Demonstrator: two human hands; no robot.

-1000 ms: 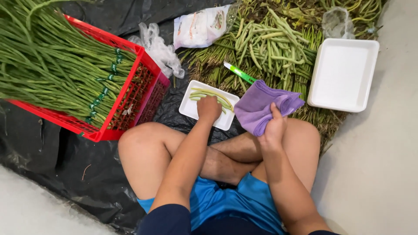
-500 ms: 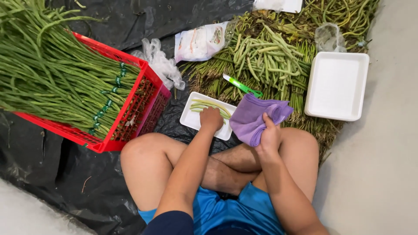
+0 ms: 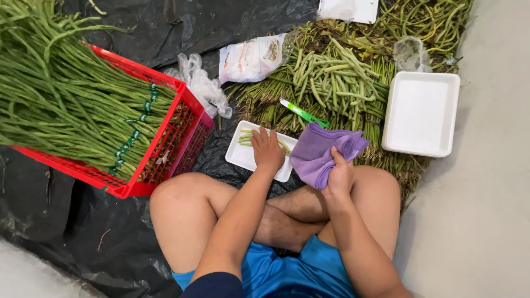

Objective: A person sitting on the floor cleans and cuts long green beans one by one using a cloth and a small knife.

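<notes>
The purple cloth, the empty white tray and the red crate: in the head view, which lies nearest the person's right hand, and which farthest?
1. The purple cloth: held in the right hand itself, just above the knee.
2. The empty white tray: up and to the right, on the cut beans.
3. The red crate: far to the left, past the left hand, full of long beans.

1 head-worn view, straight down and close over crossed legs, black sheet (image 3: 66, 243), red crate (image 3: 165, 149).

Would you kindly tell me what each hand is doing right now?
Left hand: open, pressing beans on the small tray.
Right hand: closed on the purple cloth.
</notes>
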